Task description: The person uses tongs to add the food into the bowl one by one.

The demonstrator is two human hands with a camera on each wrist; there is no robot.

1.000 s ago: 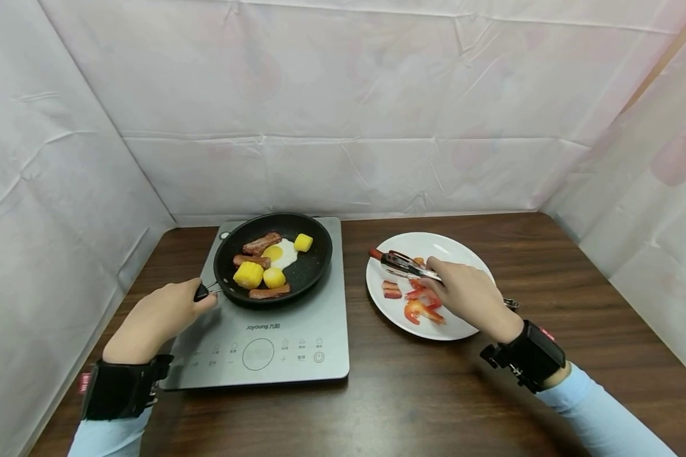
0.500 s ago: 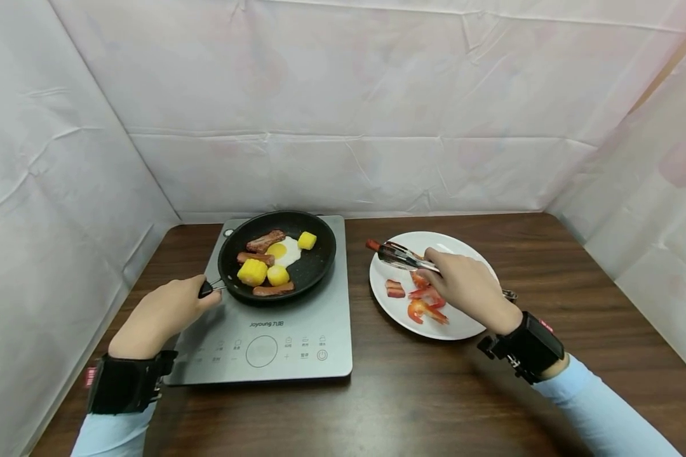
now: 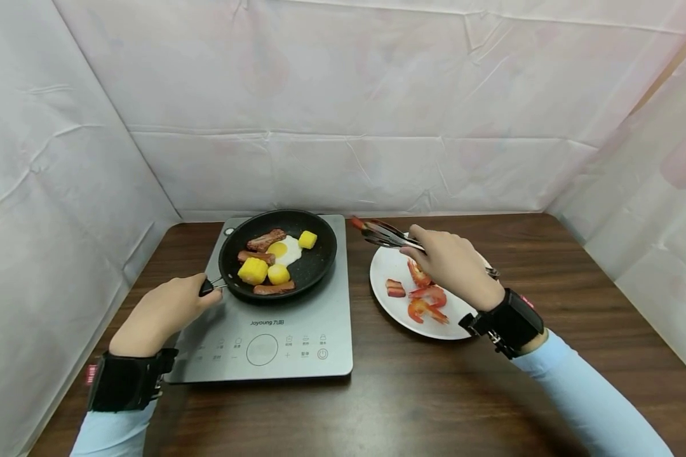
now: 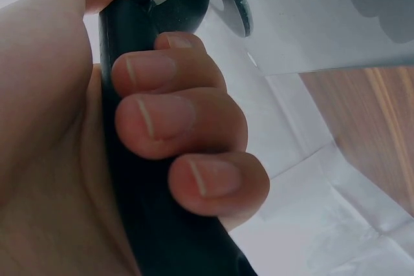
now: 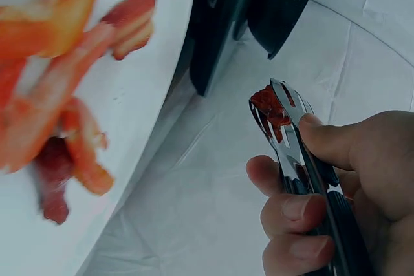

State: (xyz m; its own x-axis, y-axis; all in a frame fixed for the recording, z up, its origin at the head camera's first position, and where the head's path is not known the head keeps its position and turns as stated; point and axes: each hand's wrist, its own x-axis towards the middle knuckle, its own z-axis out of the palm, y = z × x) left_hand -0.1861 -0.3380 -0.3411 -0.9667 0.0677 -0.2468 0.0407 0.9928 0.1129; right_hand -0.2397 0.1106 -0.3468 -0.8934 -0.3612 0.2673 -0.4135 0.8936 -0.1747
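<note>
My left hand (image 3: 159,316) grips the black handle (image 4: 168,244) of a frying pan (image 3: 316,270), fingers curled round it in the left wrist view. The pan holds a fried egg (image 3: 288,252), yellow corn pieces (image 3: 253,271), a browned meat piece (image 3: 266,240) and sausages (image 3: 274,288). My right hand (image 3: 454,265) holds metal tongs (image 3: 391,236) above the back left of a white plate (image 3: 380,270). Between the tong tips is a dark red food piece (image 5: 270,105), its kind unclear. On the plate lie several shrimp (image 3: 425,311) and a bacon piece (image 3: 395,288).
The pan sits on a grey induction cooktop (image 3: 320,330) at the left of the wooden table (image 3: 400,393). To the cooktop's right stands the plate. White sheeting (image 3: 343,101) encloses the back and both sides.
My right hand has lifted the tongs and the red piece off to the back left, past the plate's rim toward the pan. The left hand keeps its hold on the handle.
</note>
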